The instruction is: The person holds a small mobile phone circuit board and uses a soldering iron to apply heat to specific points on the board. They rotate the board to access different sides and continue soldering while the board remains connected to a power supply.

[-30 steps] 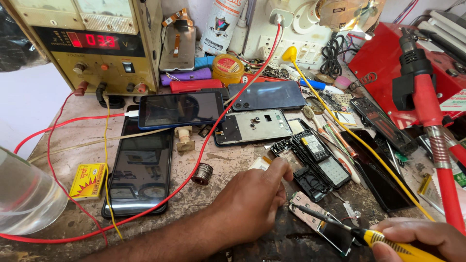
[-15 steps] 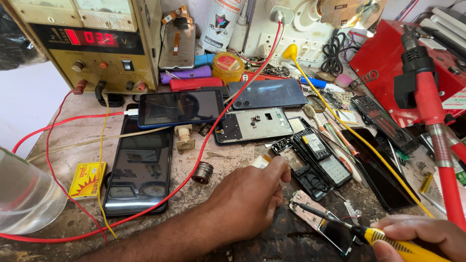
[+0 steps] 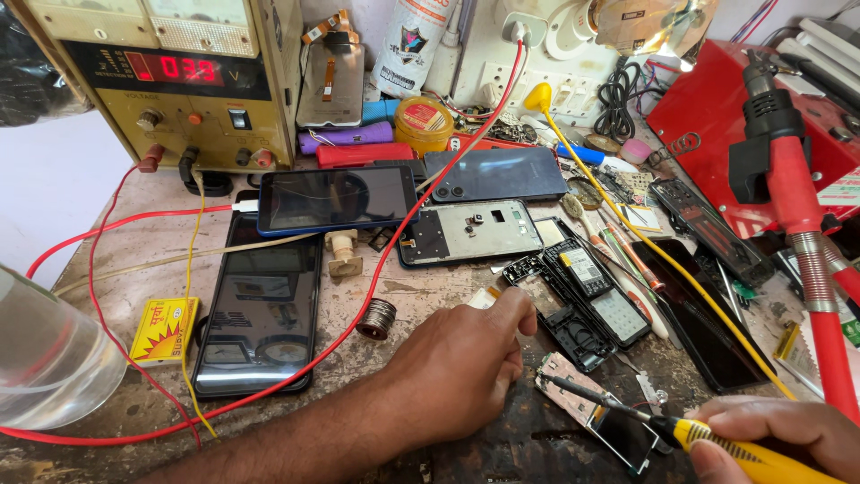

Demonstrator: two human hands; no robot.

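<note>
currently right hand (image 3: 788, 435) grips a yellow screwdriver (image 3: 717, 439), tip on the small circuit board (image 3: 596, 421) just left of it. left hand (image 3: 461, 363) loosely curled, empty, beside the board; board's long axis runs diagonally between both hands.

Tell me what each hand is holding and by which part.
The right hand grips a yellow-handled screwdriver by its handle, tip on a small circuit board. The left hand holds nothing; its fingertips press on the workbench.
</note>
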